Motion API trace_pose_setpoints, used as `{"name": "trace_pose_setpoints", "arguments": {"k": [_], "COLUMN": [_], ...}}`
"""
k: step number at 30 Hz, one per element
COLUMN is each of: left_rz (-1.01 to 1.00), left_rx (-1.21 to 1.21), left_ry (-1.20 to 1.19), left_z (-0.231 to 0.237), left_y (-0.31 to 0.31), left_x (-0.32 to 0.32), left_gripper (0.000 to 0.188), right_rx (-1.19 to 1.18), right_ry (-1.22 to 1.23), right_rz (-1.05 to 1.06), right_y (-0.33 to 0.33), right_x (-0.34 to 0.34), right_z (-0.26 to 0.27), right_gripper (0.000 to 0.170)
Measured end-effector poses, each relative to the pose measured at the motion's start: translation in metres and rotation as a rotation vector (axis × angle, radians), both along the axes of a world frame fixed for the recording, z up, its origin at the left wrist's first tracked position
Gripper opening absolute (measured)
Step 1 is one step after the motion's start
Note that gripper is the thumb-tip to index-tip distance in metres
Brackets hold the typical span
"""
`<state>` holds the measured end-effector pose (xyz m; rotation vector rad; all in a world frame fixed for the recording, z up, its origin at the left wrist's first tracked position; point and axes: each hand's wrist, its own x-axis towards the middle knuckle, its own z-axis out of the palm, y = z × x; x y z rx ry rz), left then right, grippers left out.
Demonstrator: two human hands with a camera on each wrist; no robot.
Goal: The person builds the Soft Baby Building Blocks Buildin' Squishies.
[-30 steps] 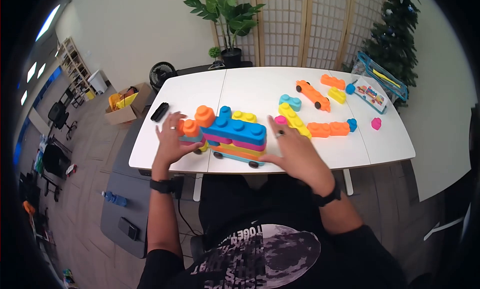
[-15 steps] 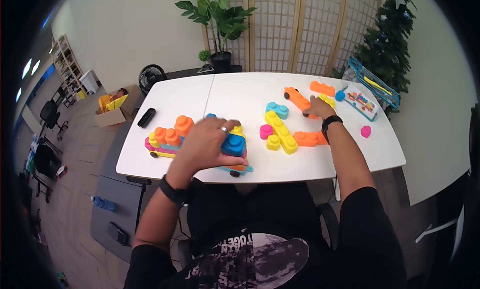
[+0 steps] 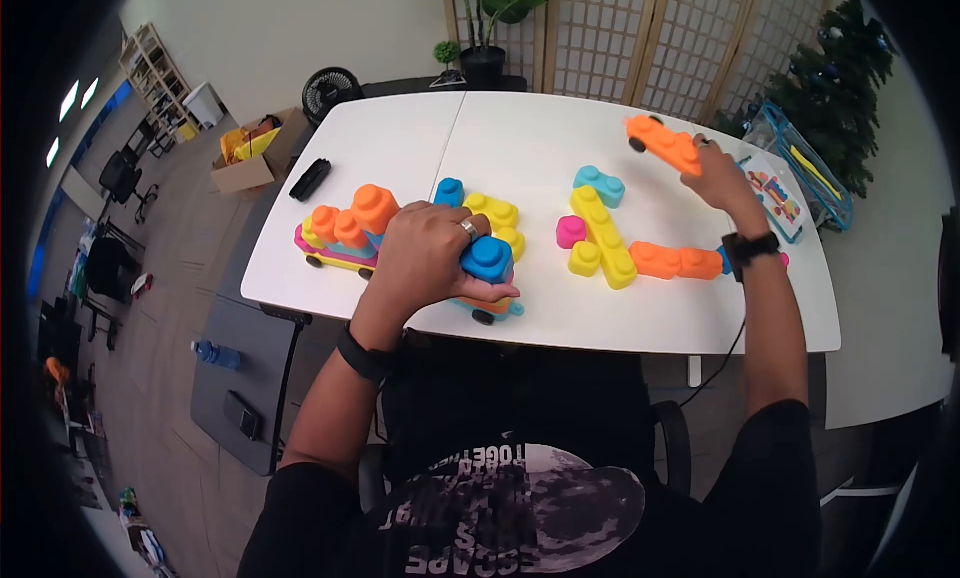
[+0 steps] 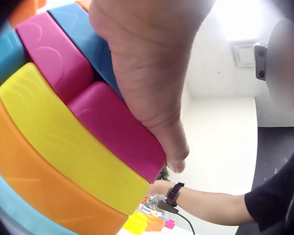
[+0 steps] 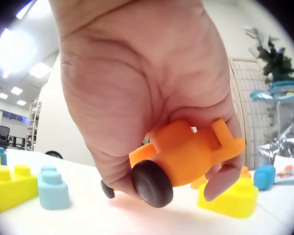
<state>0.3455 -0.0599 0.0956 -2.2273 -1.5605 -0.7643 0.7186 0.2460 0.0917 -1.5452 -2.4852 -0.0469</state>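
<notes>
My left hand (image 3: 425, 253) grips a wheeled wagon of stacked blocks from above, palm over its long blue block (image 3: 488, 261) and thumb along the near side. In the left wrist view, pink blocks (image 4: 117, 129), a yellow block (image 4: 68, 122) and an orange layer (image 4: 44, 191) show under that blue block. Fingers and thumb of my right hand (image 3: 722, 183) hold an orange toy car base (image 3: 660, 146) by one end, at the table's far right. Its dark wheel (image 5: 153, 183) hangs just above the tabletop in the right wrist view.
Left of the wagon is another wheeled stack with orange blocks (image 3: 372, 210) on top. A long yellow block (image 3: 603, 238), a light blue block (image 3: 600, 185) and a row of orange blocks (image 3: 675, 261) lie mid-right. A black object (image 3: 311, 180) is at the left edge.
My left hand has moved onto the wagon's top from the smaller stack. My right hand has left the wagon's right end, reached to the far right and picked up the orange car base.
</notes>
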Motion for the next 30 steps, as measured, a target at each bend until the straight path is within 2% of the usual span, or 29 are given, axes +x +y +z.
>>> {"name": "trace_pose_setpoints", "arguments": {"k": [1, 3, 4, 5, 7, 9, 10, 13, 14, 17, 21, 26, 30], "left_rz": [0.009, 0.028, 0.035, 0.039, 0.04, 0.046, 0.037, 0.038, -0.009, 0.006, 0.033, 0.035, 0.011], "left_rx": [-0.021, -0.063, -0.064, -0.07, -0.076, -0.049, -0.034, -0.072, 0.044, 0.032, -0.037, 0.026, 0.083], "left_ry": [0.003, 0.009, 0.014, 0.015, 0.015, 0.017, 0.011, 0.004, -0.013, -0.006, -0.007, -0.007, 0.032], "left_z": [-0.001, -0.002, -0.002, -0.002, 0.0, 0.0, -0.001, 0.001, -0.002, -0.002, -0.002, -0.008, -0.011], "left_y": [0.0, -0.001, 0.0, -0.001, -0.002, -0.003, -0.002, -0.003, 0.001, -0.001, -0.004, -0.005, -0.002], "left_x": [-0.001, -0.002, -0.002, -0.001, -0.001, -0.003, -0.001, -0.001, -0.001, -0.002, -0.007, -0.018, -0.022], "left_gripper": [0.073, 0.078, 0.079, 0.078, 0.078, 0.076, 0.076, 0.074, 0.071, 0.071, 0.074, 0.07, 0.073], "right_rx": [-0.058, -0.125, -0.201, -0.275, -0.265, -0.415, -0.392, -0.47, -0.481, -0.516, -0.474, -0.428, -0.185], "right_ry": [0.064, 0.207, 0.189, 0.17, 0.051, 0.04, 0.043, 0.005, 0.028, -0.006, 0.001, -0.038, 0.026], "right_rz": [-0.027, 0.238, 0.339, 0.438, 0.563, 0.492, 0.539, 0.503, 0.518, 0.509, 0.513, 0.52, 0.613], "right_y": [-0.055, -0.108, -0.133, -0.155, -0.186, -0.217, -0.22, -0.229, -0.23, -0.233, -0.237, -0.237, -0.23], "right_x": [-0.012, -0.005, -0.001, 0.002, 0.009, -0.003, -0.002, -0.014, -0.017, -0.026, -0.03, -0.033, -0.026], "right_z": [0.039, 0.056, 0.063, 0.063, 0.039, 0.028, 0.012, -0.006, -0.01, -0.019, -0.025, -0.038, -0.072], "right_gripper": [0.074, 0.073, 0.073, 0.072, 0.073, 0.073, 0.072, 0.071, 0.071, 0.073, 0.075, 0.077, 0.076]}}
